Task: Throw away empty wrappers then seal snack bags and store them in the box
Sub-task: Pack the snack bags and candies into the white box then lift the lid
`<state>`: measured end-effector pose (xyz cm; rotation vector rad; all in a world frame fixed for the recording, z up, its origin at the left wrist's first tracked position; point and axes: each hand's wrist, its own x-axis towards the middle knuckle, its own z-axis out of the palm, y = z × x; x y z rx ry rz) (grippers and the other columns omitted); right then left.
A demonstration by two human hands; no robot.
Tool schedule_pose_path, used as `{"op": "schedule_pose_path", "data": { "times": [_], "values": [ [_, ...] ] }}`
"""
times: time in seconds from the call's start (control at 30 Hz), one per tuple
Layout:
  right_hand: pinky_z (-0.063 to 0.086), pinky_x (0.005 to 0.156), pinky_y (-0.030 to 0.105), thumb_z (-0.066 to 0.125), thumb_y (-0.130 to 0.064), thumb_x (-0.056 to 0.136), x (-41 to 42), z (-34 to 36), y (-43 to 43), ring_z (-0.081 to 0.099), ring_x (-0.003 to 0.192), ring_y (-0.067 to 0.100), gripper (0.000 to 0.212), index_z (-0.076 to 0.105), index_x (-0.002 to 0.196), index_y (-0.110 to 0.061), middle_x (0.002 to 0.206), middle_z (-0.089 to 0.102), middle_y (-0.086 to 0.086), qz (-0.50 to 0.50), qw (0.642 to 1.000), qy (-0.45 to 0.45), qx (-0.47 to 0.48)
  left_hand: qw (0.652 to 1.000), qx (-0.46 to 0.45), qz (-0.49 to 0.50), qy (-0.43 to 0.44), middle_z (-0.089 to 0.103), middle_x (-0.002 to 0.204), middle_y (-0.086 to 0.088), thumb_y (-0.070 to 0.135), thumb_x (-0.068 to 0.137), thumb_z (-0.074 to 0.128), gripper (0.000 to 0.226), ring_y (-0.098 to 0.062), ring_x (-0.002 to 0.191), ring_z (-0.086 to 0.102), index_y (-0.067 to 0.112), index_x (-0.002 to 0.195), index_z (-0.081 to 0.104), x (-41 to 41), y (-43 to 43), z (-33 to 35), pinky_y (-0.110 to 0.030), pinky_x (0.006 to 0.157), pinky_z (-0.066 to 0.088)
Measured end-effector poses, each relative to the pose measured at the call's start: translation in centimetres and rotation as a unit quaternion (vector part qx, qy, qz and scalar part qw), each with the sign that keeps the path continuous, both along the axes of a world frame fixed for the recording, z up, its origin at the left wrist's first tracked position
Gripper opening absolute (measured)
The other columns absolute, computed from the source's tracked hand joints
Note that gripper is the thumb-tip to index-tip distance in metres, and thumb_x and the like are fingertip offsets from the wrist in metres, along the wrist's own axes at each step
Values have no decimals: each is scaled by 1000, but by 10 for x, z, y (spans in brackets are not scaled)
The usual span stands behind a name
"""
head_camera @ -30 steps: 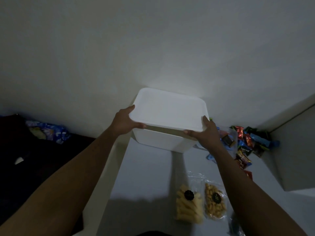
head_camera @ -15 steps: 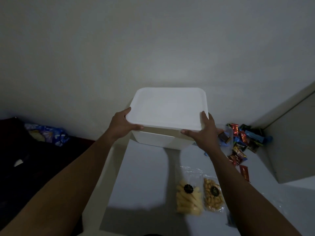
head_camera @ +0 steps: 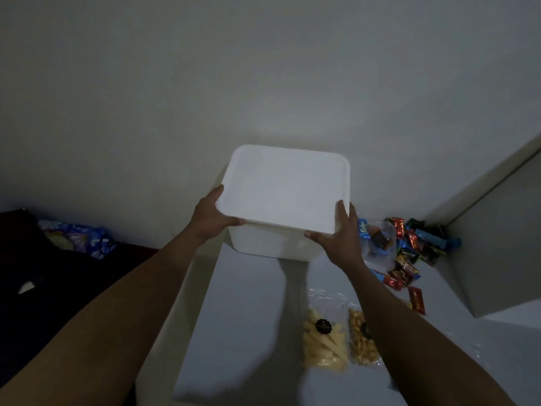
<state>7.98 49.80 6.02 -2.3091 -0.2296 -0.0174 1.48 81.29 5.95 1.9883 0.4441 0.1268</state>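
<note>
Left fingers: the thumb (head_camera: 234, 221) lies along the underside of the lid (head_camera: 284, 186) at its near left corner. The other fingers (head_camera: 218, 191) curl up the lid's left side, mostly hidden behind it.
Left hand: the left hand (head_camera: 209, 216) grasps the lid at that corner, just left of the frame's centre. Its forearm runs down to the lower left.
Right fingers: the thumb (head_camera: 314, 235) is tucked under the lid's near edge at the right corner. The fingers (head_camera: 341, 208) reach up the right side, wrapped on the rim.
Right hand: the right hand (head_camera: 341, 241) grasps the lid there, and its forearm runs to the lower right.
Lid: white, square with rounded corners, at mid-frame, covering the box (head_camera: 263, 244). Whether it sits fully on the rim cannot be told.
Box: white, only its near wall showing, at the far end of the table (head_camera: 240, 317), close to the wall (head_camera: 263, 83).
Stick bag: the stick bag (head_camera: 322, 344) is clear, holds pale sticks and bears a dark round sticker. It lies flat at lower centre-right.
Nut bag: the nut bag (head_camera: 361, 345) lies just right of the stick bag, partly under the right forearm.
Clear bag: the clear bag (head_camera: 379, 244) is just right of the right hand, with a blue pack and brown pieces inside.
Wrappers: the wrappers (head_camera: 412, 250) are a heap of red, blue, green and black at the right, between the clear bag and the panel (head_camera: 497, 259).
Blue bag: the blue bag (head_camera: 76, 238) is at the left edge, well apart from the box.
</note>
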Motion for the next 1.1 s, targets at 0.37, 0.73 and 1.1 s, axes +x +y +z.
{"op": "schedule_pose_path", "data": {
  "times": [0.37,0.73,1.1],
  "values": [
    [21,108,22,91,-36,65,-92,-8,4,6,138,-9,121,14,157,-22,166,2,-5,2,998,-42,43,987,78,40,-135,43,147,17,24,63,92,99,-4,131,45,40,144,38,-99,-22,-10,-33,107,43],
    [38,108,26,59,-90,59,-252,-109,7,18,149,11,122,16,156,-30,164,11,-1,44,993,76,75,988,119,52,80,29,155,-8,70,39,86,129,-27,138,33,17,147,39,-238,-25,-91,-49,109,36],
    [45,108,39,76,-76,56,-262,-131,9,27,140,20,114,27,147,-28,149,26,1,78,981,169,-61,967,100,30,233,24,157,-13,42,61,91,109,-30,143,27,13,149,36,-259,-20,-127,-45,116,26]
  ]
}}
